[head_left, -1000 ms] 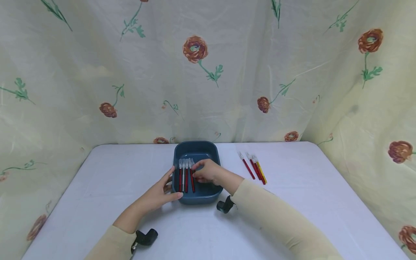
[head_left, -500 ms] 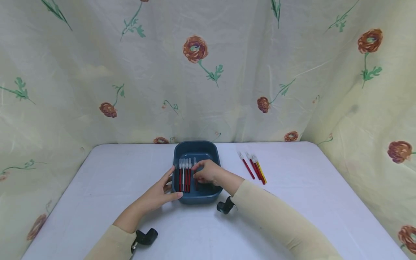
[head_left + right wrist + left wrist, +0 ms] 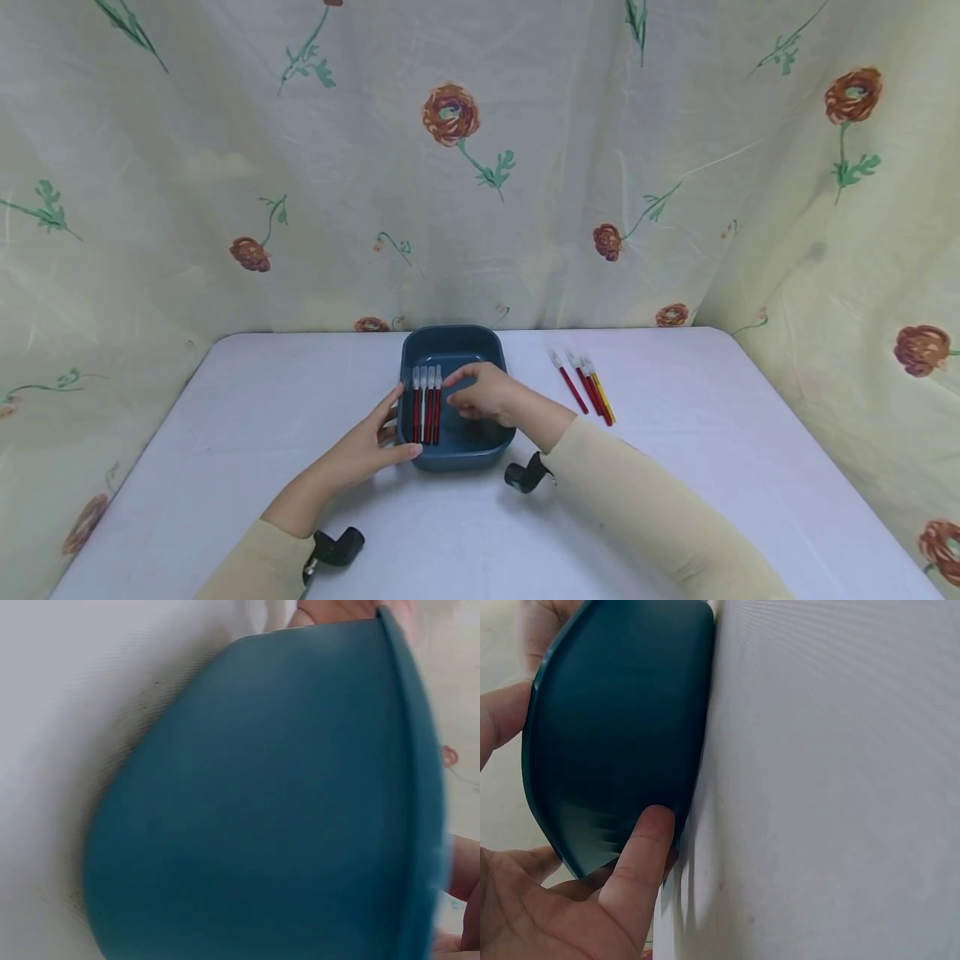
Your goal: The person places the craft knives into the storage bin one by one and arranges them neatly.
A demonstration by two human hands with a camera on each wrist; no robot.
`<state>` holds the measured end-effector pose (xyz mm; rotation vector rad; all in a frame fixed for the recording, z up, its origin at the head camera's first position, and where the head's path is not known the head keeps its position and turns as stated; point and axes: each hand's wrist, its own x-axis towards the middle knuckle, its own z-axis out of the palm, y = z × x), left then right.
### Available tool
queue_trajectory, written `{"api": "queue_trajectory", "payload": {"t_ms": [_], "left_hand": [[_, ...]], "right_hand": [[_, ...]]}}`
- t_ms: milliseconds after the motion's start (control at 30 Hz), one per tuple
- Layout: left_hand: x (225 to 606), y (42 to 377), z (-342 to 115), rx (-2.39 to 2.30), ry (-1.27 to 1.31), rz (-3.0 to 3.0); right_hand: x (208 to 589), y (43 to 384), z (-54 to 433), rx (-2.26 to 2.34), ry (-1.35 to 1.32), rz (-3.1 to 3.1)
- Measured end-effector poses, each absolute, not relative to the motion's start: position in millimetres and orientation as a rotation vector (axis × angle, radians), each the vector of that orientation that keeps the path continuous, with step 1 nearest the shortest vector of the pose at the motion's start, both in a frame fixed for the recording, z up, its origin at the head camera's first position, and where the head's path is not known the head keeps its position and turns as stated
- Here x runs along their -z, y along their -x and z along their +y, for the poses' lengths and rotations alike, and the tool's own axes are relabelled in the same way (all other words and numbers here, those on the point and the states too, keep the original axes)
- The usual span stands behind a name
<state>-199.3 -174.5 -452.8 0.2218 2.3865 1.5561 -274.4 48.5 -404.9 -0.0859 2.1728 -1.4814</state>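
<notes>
A dark blue plastic basin (image 3: 457, 460) stands before me at the back of the table. Along its left side lies a neat row of slim pen-like tools (image 3: 431, 412) with clear caps, mostly red, one silver. My left hand (image 3: 367, 446) grips the basin's near left corner, thumb on the near wall and fingers at the left wall; in the left wrist view a straight finger (image 3: 641, 859) presses the outside. Inside the basin, right of the row, is my right hand (image 3: 483, 393), thumb and forefinger apart, forefinger tip near the last tool. No tool shows between its fingers.
Right of the basin several more capped tools (image 3: 588, 387), red and one yellow, lie close together on the white table (image 3: 660, 467). Behind the table hangs a flowered curtain (image 3: 525, 208). A black wrist camera (image 3: 337, 547) sits on the left sleeve.
One second ago a tilted red tool was at my right fingertips; half a second ago one stood apart from the row. Now my right hand has shifted slightly right; the left hand has kept still.
</notes>
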Motion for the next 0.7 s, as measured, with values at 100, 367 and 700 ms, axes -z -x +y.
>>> {"api": "queue_trajectory", "payload": {"t_ms": [100,367,700], "left_hand": [[453,199,-175,-1.555,-0.221,2.389],[453,199,-174,-1.543,-0.209,2.409],[454,200,-174,-1.54,-0.209,2.409]], "right_hand": [[401,274,52,1.488,0.124,2.171],[386,271,66,1.509,0.176,2.166],[372,267,88,1.518,0.195,2.203]]}}
